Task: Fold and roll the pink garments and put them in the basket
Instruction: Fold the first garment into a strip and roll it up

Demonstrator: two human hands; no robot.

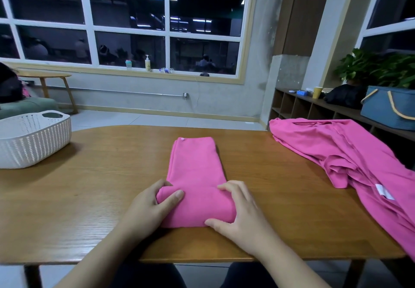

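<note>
A pink garment (195, 166) lies folded into a long narrow strip in the middle of the wooden table (101, 186). Its near end is turned over into the start of a roll. My left hand (146, 209) grips the left end of that roll, thumb on top. My right hand (238, 216) holds the right end, fingers curled over the fold and thumb along the near edge. A second pink garment (359, 164) lies loose and crumpled at the table's right side. The white perforated basket (33, 139) stands at the far left of the table.
Behind the table on the right runs a low shelf (314, 108) with a blue bag (388, 106), a yellow cup (317, 92) and plants. A small wooden side table (49, 79) and a green seat stand at the far left under the window.
</note>
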